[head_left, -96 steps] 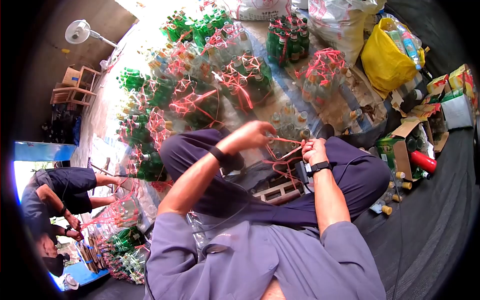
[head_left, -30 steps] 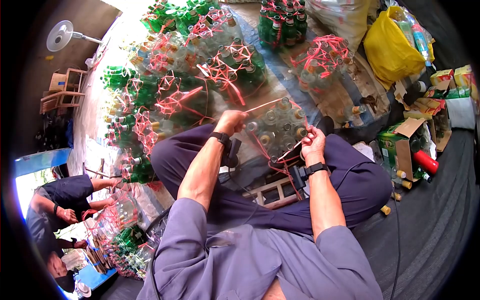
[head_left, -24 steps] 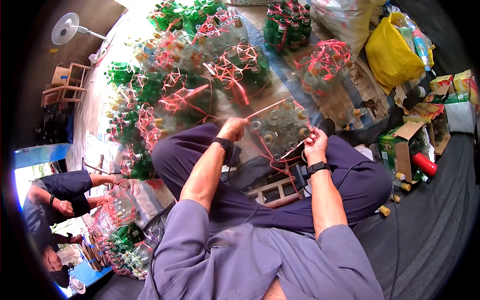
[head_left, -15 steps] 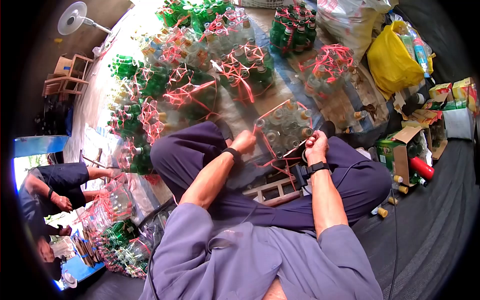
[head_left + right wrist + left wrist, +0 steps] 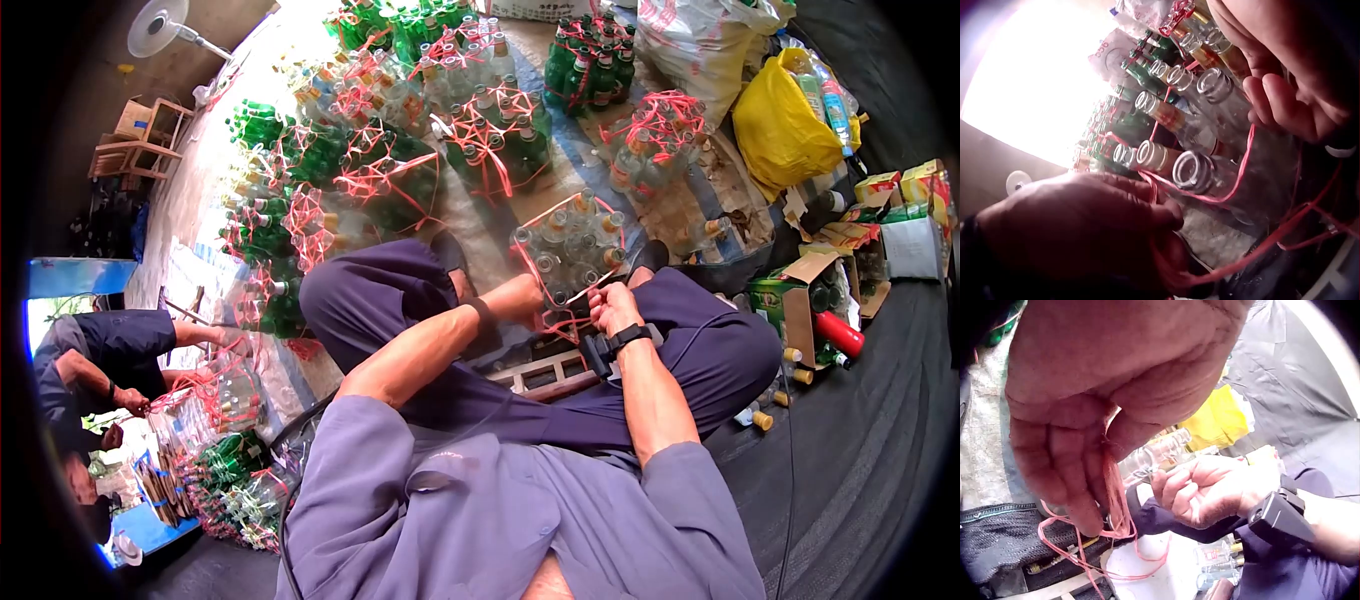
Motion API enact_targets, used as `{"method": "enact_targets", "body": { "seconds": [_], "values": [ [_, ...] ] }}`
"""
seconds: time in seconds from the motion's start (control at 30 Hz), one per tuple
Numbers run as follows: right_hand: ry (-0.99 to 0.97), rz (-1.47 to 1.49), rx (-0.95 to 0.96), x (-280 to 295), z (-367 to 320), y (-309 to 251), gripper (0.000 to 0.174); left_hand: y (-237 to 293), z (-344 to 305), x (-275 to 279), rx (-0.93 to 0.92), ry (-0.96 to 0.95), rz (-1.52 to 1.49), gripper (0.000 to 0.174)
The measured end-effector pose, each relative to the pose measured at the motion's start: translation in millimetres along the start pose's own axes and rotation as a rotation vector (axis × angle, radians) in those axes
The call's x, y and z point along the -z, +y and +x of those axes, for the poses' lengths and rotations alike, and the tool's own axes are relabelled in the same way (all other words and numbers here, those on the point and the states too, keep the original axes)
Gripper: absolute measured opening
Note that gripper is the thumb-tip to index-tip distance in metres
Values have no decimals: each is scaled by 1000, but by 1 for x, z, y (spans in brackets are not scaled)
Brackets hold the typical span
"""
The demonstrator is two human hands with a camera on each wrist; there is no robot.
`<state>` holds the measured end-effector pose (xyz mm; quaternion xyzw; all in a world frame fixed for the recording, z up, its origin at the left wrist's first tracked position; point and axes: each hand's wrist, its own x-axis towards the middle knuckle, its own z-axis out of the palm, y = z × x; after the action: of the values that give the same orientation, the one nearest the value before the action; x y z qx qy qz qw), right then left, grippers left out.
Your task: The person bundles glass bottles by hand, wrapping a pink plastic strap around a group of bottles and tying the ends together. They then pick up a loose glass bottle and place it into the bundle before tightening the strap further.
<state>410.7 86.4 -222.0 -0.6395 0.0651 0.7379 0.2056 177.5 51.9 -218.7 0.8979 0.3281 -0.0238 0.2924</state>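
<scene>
Clear glass bottles (image 5: 575, 240) stand grouped upright between the person's feet, with pink plastic twine (image 5: 1235, 187) looped round their necks. The left hand (image 5: 515, 300) is at the near-left side of this group, its curled fingers gripping a bunch of the twine; in the left wrist view strands hang below the left hand (image 5: 1097, 406). Close beside it, the right hand (image 5: 612, 308) has curled fingers pinching a strand at the near-right corner of the bottles. In the right wrist view the right hand (image 5: 1291, 81) is partly cut off at the frame edge.
Bundles of green bottles (image 5: 390, 185) tied with pink twine crowd the left and far side. A yellow bag (image 5: 780, 130), a cardboard box (image 5: 805, 285) and loose bottles are at the right. A wooden frame (image 5: 550, 375) lies between the legs. Another person (image 5: 115, 350) works at the left.
The twine, stretched between the hands at first, has come round the bottle necks. The left hand then moves from the group's left side down and right, towards the right hand, which stays near the corner.
</scene>
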Motion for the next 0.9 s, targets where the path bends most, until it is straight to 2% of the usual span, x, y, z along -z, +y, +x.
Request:
{"method": "enact_targets", "body": {
  "seconds": [0.07, 0.1, 0.13, 0.17, 0.2, 0.27, 0.33, 0.37, 0.4, 0.5, 0.57, 0.67, 0.7, 0.77, 0.8, 0.87, 0.9],
  "values": [
    [27, -79, 4, -4, -6, 7, 17, 3, 6, -15, -53, 9, 230, 20],
    [-8, -89, 23, -3, -2, 11, 14, 2, 10, -24, -53, 9, 232, 20],
    [-9, -88, 23, -3, 2, 13, 14, 2, 14, -33, 71, -81, 104, 16],
    [-119, -189, 13, -4, 3, 16, 11, 6, 16, -31, 194, -171, -23, 13],
    [-229, -290, 2, -4, 3, 18, 8, 8, 17, -28, 194, -171, -23, 13],
    [-242, -213, 2, -5, -5, 24, 5, 14, 17, -20, -2, -130, 276, 7],
    [-211, -306, -16, -9, -19, 27, 7, 19, 15, -10, -46, -137, 330, 6],
    [-280, -369, -93, -11, -19, 28, 9, 18, 15, -11, -91, -143, 384, 5],
    [-278, -374, -12, -9, -22, 34, 9, 14, 15, -16, -89, -141, 385, 5],
    [-310, -336, 22, -15, -33, 37, 10, 9, 13, -27, -154, -79, 391, 7],
    [-182, -435, 82, -18, -35, 36, 12, 14, 14, -29, 67, -254, 55, 12],
    [-240, -481, -17, -15, -28, 38, 13, 28, 18, -25, 87, -350, 65, 18],
    [-246, -497, -54, -16, -29, 39, 11, 21, 18, -44, 88, -350, 62, 18],
    [-279, -427, -58, -12, -15, 44, 11, 1, 21, -98, 361, -37, -654, 19],
    [-314, -354, -59, -10, -3, 48, 12, 4, 17, -96, 390, -13, -741, 19],
    [-375, -310, -47, -7, 21, 60, 15, 14, 19, -87, 195, -126, -493, 17],
    [-436, -266, -35, -9, 21, 62, 18, 19, 21, -84, 83, -122, -386, 17]
  ]
}}
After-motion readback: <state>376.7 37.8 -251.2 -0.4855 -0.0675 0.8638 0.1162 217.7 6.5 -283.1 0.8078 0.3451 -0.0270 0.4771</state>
